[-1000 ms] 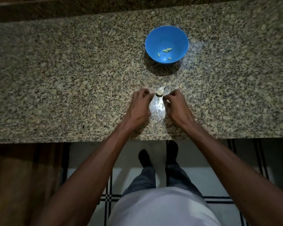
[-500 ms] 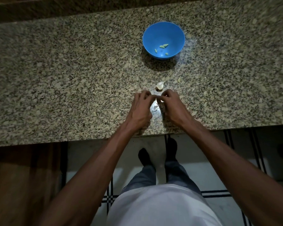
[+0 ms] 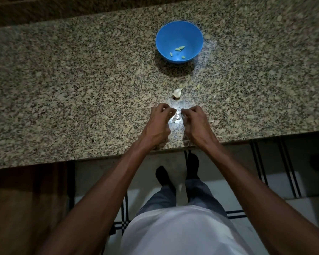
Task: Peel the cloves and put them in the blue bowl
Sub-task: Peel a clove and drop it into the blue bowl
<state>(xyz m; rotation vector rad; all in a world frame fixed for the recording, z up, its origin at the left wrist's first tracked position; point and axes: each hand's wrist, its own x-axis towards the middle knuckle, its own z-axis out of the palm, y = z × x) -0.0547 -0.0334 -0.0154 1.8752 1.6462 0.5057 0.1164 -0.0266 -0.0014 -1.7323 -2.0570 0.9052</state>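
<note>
both hands work close together near the near edge of the speckled granite tabletop (image 3: 66, 85). the left hand (image 3: 157, 124) has its fingers curled inward, and the right hand (image 3: 196, 124) is curled the same way, fingertips facing each other across a small gap. between them sits a thin pale scrap, apparently the skin of a clove in hand (image 3: 177, 115); each hand seems to pinch a side of it, though the glare on the stone there makes the exact grip hard to read, and the clove itself is mostly hidden by the fingers.

just beyond the hands, on the far side, an unpeeled clove (image 3: 177, 92) lies on the tabletop, apart from both hands. farther still, well apart from it, stands the blue bowl (image 3: 162, 34), holding four peeled cloves (image 3: 179, 48) scattered on its floor. a few bits of loose skin (image 3: 198, 86) lie on the stone to the right of the waiting clove.

the step in hand looks like peeling: the skin is being pulled away from one clove. the next move would call for freeing the clove fully, dropping the husk, then carrying the bare clove far forward to the bowl; after that the waiting clove needs the same treatment.
</note>
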